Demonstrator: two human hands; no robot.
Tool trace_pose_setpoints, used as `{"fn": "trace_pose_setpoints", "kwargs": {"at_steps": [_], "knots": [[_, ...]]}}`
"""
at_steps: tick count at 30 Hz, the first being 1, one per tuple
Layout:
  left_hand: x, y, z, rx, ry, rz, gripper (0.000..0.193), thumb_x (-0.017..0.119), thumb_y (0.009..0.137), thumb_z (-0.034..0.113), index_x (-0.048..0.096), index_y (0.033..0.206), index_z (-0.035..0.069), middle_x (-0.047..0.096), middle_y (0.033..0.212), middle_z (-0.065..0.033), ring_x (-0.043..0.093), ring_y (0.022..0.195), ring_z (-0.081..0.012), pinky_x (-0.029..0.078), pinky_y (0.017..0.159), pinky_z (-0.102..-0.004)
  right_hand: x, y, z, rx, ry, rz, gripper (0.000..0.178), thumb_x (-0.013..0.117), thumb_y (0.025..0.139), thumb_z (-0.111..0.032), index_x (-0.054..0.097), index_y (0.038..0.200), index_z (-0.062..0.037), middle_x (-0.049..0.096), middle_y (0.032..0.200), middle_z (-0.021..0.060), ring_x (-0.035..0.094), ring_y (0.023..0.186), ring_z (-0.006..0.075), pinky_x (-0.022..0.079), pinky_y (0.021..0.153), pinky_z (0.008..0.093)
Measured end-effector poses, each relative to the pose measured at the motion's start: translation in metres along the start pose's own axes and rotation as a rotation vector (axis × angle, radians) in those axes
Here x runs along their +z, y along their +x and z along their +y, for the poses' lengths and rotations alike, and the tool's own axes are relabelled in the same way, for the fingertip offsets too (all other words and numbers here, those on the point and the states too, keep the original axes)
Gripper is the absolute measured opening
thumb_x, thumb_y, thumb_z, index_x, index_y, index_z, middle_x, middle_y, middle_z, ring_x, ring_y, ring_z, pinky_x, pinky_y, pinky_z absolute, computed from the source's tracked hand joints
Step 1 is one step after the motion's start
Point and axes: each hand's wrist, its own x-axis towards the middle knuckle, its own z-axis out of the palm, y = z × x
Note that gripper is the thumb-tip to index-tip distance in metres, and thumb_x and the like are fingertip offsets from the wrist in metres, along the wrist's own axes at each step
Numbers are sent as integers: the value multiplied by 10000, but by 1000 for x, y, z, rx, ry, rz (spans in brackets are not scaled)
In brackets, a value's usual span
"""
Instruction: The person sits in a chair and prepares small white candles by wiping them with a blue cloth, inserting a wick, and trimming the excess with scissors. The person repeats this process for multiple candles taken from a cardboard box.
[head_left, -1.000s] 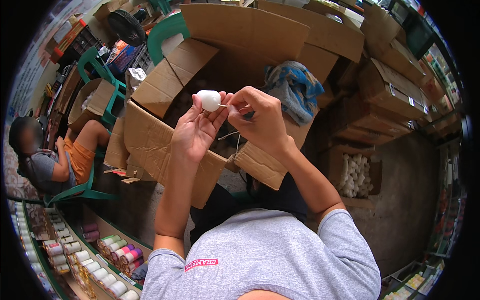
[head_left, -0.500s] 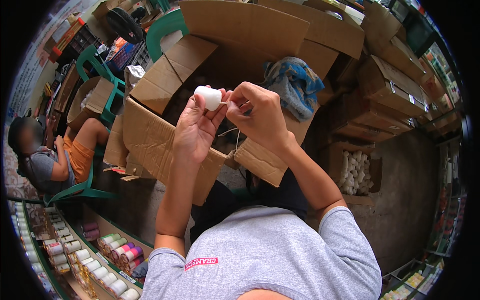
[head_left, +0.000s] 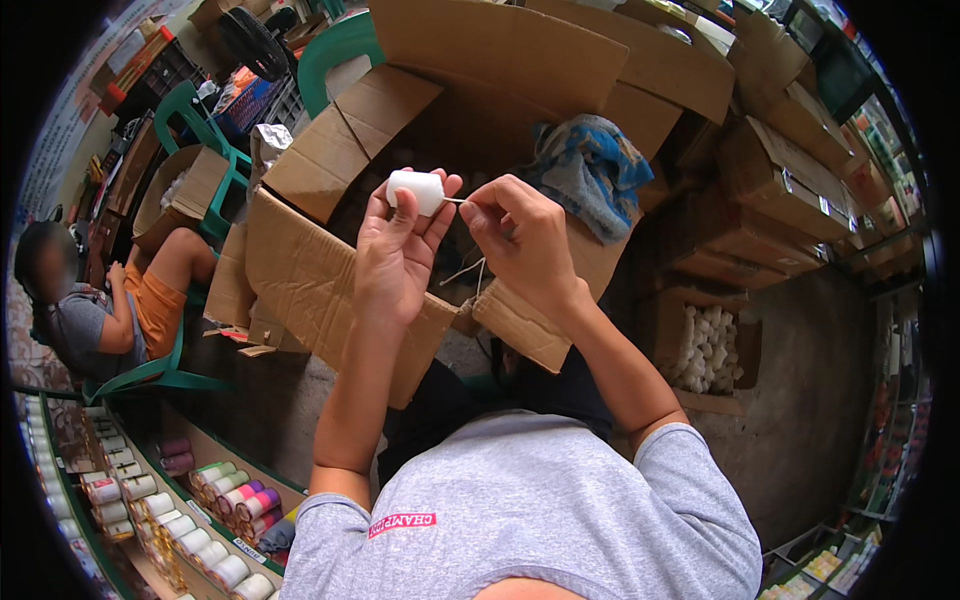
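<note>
A white candle [head_left: 416, 193] is being held on its side in the left hand [head_left: 398, 245], cradled between thumb and fingers, above the open mouth of a large cardboard box [head_left: 300, 270], just beyond the box's near edge. The tip of its wick [head_left: 453, 200] is being pinched between the thumb and forefinger of the right hand [head_left: 520, 235], whose other fingers are being curled in. Below that hand, a pale string [head_left: 462, 272] is being seen by the box's near corner. A blue-and-grey towel [head_left: 590, 175] is being supported on the box's right edge. White pieces [head_left: 708, 345] are being contained between the walls of a smaller open box [head_left: 712, 404], well apart to the right. At left, a green chair [head_left: 190, 381] is being occupied by another person [head_left: 115, 330].
</note>
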Motion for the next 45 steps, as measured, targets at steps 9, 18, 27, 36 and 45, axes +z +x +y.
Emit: {"fn": "trace_pose_setpoints", "kwargs": {"at_steps": [9, 18, 27, 36, 45], "knots": [[3, -7, -5, 19, 28, -50, 451, 638, 922, 208, 429, 1284, 38, 563, 1235, -191, 590, 1153, -284, 524, 987, -358, -1, -3, -5, 76, 29, -37, 82, 680, 831, -13, 616, 873, 14, 611, 832, 141, 623, 697, 226, 494, 597, 341], [-10, -15, 15, -14, 591, -111, 478, 727, 865, 107, 540, 1295, 17, 628, 1056, -77, 601, 963, -113, 509, 865, -243, -21, 27, 0, -286, -107, -135, 135, 711, 786, -26, 704, 892, -111, 600, 891, 62, 558, 832, 250, 480, 713, 364], [-3, -30, 25, 100, 682, -193, 345, 708, 855, 53, 566, 1169, 37, 626, 971, -67, 597, 928, -96, 520, 783, -236, -28, 53, -17, -488, -373, -227, 128, 757, 728, -57, 673, 819, -93, 597, 840, 10, 539, 826, 215, 448, 700, 321], [1, -23, 12, -38, 451, -97, 198, 551, 988, 180, 566, 1087, 9, 627, 867, -58, 632, 704, -114, 506, 643, -223, -17, 17, -18, -356, -113, -195, 145, 695, 712, 15, 612, 783, -80, 598, 808, 30, 558, 801, 216, 465, 702, 356], [7, -21, 8, 9, 562, -217, 106, 548, 989, 145, 541, 983, 39, 615, 858, -45, 593, 683, -84, 491, 579, -212, -22, 6, -16, -210, 105, -159, 148, 682, 749, 69, 606, 843, -17, 646, 874, 73, 655, 799, 214, 542, 701, 304]]}}
